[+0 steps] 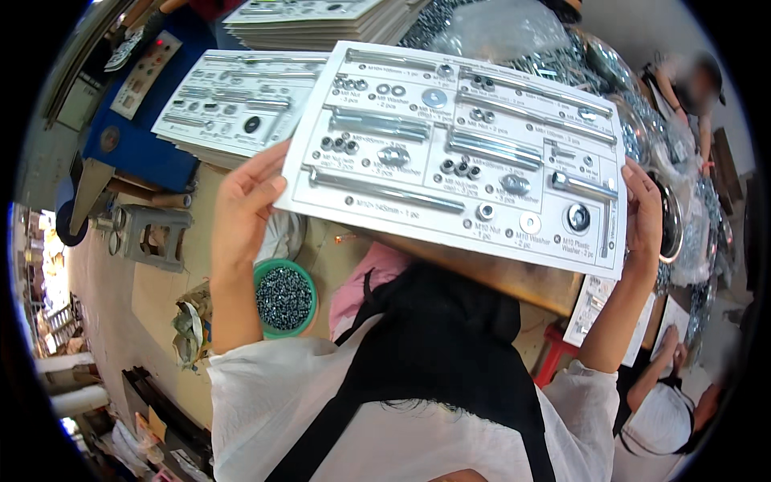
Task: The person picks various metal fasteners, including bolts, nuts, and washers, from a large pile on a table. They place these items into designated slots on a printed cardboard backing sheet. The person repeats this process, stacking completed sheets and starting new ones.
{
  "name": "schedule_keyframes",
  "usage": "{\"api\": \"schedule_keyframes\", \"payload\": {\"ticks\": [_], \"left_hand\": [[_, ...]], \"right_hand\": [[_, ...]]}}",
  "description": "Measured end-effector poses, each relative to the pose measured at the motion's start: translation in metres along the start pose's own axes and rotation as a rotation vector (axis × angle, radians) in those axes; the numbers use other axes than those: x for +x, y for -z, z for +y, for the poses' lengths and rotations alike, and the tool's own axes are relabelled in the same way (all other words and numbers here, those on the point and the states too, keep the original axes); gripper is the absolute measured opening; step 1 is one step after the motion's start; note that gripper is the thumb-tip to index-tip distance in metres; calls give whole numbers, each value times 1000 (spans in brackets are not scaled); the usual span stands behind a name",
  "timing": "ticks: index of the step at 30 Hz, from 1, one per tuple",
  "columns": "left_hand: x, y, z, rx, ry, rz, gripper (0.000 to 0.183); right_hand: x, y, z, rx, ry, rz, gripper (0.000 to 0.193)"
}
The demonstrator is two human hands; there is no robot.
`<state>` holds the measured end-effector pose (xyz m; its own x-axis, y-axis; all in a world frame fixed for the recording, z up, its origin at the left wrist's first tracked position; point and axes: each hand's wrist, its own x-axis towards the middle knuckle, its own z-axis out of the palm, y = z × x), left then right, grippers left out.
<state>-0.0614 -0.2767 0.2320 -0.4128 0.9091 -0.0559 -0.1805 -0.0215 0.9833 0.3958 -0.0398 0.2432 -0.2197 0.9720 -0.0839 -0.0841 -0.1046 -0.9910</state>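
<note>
With both hands I hold up a white card (434,229) in front of me, its far edge slightly raised to the left. Chrome bolts, nuts and washers fill its ruled boxes. My left hand (253,193) grips the lower left edge, thumb on top. Around the right edge closes my right hand (642,205), its fingers partly behind the card. A stack of similar cards (201,145) lies just beyond the left hand, partly covered by the held card. Under the card shows part of a wooden table (530,283).
Farther back stand another card stack (305,36) and heaped metal parts under clear plastic bags (498,32). A blue machine (144,140) and grey stool (152,237) are left. A green bucket (277,263) holds small dark parts. Two people (691,88) (658,410) work at right.
</note>
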Motion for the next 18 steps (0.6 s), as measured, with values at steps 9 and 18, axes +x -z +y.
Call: {"api": "schedule_keyframes", "payload": {"ticks": [9, 18], "left_hand": [[78, 137, 62, 186, -43, 181, 49], [168, 284, 74, 421, 24, 370, 52]], "right_hand": [[69, -168, 30, 107, 12, -233, 38], [79, -340, 97, 342, -185, -297, 35]]}}
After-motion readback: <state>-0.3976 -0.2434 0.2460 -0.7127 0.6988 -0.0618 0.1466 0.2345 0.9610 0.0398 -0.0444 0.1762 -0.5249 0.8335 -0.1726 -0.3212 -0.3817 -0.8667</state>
